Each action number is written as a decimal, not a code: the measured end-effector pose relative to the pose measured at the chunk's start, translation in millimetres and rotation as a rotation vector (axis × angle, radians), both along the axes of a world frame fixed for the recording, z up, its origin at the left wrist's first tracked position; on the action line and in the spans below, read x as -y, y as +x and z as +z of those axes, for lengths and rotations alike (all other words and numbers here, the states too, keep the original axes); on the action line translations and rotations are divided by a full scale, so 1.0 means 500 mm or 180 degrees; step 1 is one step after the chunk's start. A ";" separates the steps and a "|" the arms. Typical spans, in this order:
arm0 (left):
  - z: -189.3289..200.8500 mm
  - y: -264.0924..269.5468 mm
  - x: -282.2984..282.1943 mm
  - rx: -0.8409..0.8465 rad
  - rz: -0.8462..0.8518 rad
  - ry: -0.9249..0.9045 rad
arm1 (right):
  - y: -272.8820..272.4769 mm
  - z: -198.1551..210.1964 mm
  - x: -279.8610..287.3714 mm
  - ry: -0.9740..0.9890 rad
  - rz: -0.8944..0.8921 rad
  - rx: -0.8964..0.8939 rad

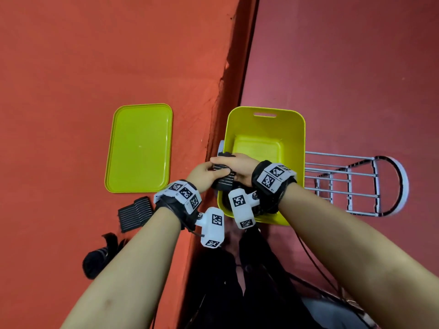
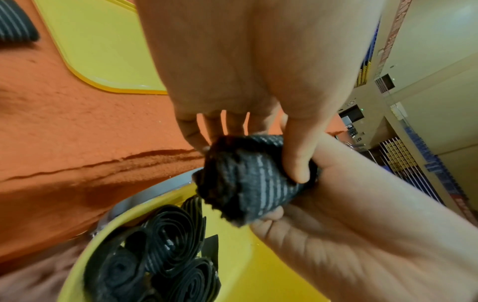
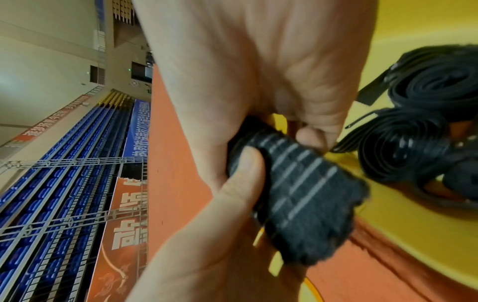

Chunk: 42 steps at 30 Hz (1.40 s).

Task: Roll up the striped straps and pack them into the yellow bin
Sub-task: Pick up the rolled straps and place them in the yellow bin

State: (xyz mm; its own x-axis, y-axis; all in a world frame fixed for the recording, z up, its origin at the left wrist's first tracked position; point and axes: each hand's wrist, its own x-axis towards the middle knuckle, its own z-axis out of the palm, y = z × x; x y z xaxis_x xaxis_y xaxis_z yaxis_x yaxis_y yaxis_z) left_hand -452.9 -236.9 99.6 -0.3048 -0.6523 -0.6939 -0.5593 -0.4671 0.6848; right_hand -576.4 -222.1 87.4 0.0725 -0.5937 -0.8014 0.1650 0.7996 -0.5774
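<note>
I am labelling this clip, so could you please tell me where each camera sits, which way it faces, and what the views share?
Head: worn on the head, looking down at the yellow bin, yellow lid, both forearms, left hand and right hand.
Left wrist: looks along the left hand at the striped strap it grips, above rolled straps in the bin.
Right wrist: looks along the right hand at the same strap, towards blue stands.
Shared: all three show both hands gripping the strap beside the bin.

Black, yellow, red

Strap [image 1: 222, 173] black with pale stripes; bin [image 1: 293, 148] and lid [image 1: 140, 148] yellow-green (floor [image 1: 71, 67] brick red).
</note>
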 end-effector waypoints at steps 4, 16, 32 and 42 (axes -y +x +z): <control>0.006 -0.036 0.009 0.0105 -0.0464 -0.0294 | -0.050 0.013 -0.019 -0.0163 0.0073 -0.0053; -0.051 -0.132 -0.014 -0.0030 -0.0250 -0.0476 | -0.174 -0.023 -0.077 -0.0272 0.0230 -0.0710; -0.141 -0.029 0.002 0.1161 0.0094 -0.0319 | -0.141 -0.153 -0.078 0.0630 0.1626 -0.3284; -0.161 -0.023 0.005 0.1241 -0.0159 -0.0065 | -0.162 -0.152 -0.060 0.0888 0.2033 -0.3731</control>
